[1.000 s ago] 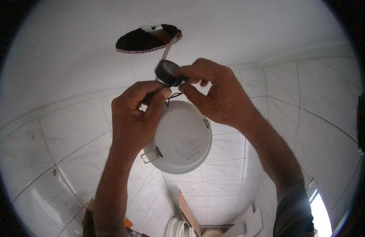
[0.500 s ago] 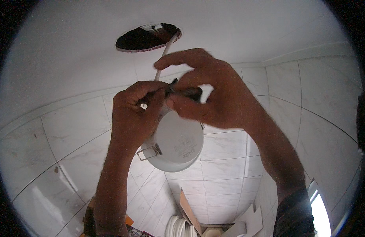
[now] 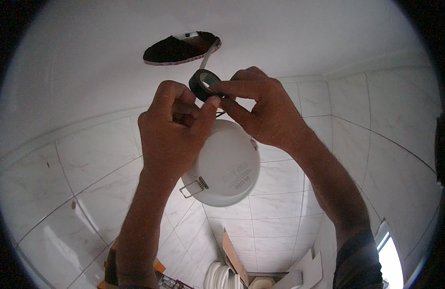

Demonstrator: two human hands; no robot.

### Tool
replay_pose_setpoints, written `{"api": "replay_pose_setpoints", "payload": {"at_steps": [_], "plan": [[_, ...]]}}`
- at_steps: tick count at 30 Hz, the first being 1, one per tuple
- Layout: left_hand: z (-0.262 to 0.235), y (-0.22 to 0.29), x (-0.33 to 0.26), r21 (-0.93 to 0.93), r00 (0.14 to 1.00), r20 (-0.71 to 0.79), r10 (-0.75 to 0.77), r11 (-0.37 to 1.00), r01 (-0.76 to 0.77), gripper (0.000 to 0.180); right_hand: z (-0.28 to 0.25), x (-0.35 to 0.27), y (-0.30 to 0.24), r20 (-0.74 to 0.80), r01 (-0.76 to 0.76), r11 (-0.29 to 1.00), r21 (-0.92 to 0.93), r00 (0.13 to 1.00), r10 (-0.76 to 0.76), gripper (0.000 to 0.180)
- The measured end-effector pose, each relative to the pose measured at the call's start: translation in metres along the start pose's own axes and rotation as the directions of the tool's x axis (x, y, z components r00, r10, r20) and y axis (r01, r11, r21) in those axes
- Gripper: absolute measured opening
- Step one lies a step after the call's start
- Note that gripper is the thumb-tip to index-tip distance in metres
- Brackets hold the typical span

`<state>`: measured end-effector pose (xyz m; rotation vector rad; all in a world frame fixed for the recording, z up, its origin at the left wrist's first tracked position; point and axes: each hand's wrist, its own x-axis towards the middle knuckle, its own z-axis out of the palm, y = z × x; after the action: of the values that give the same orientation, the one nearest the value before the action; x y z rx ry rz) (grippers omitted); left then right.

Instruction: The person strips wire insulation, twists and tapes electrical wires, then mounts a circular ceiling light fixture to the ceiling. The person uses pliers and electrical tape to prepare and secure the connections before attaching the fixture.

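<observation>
I look up at a white ceiling with a round cut-out hole. A cable hangs from the hole down to my hands. My right hand pinches a roll of black insulating tape just below the hole. My left hand is closed around the wires at the back of a round white recessed lamp, which hangs under both hands. A metal spring clip sticks out of the lamp's lower left side; another clip shows on its right.
White marbled wall tiles surround the room. Far below are a coil of white hose, a wooden board and some white panels. A bright window is at the lower right.
The tape roll went out of sight behind my right hand half a second ago and is back up near the hole now. The lamp swung slightly under my hands.
</observation>
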<state>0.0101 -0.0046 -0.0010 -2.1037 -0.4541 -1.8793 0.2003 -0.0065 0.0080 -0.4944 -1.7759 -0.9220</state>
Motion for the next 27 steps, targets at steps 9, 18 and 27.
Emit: {"api": "replay_pose_setpoints", "payload": {"at_steps": [9, 18, 27], "plan": [[-0.004, -0.008, 0.012, -0.092, 0.982, 0.092, -0.164, 0.981, 0.173, 0.027, -0.008, -0.006, -0.017, 0.043, 0.114, 0.979, -0.167, 0.993, -0.108, 0.015], [-0.017, -0.006, 0.015, -0.001, 0.932, 0.214, -0.292, 0.954, 0.299, 0.030, -0.015, -0.003, -0.021, 0.179, 0.092, 0.992, 0.084, 0.978, -0.106, 0.011], [-0.022, -0.035, 0.002, -0.238, 0.947, 0.259, -0.188, 0.938, 0.252, 0.017, -0.001, 0.024, -0.011, 0.171, -0.088, 0.860, 0.503, 0.985, 0.001, 0.035]]}}
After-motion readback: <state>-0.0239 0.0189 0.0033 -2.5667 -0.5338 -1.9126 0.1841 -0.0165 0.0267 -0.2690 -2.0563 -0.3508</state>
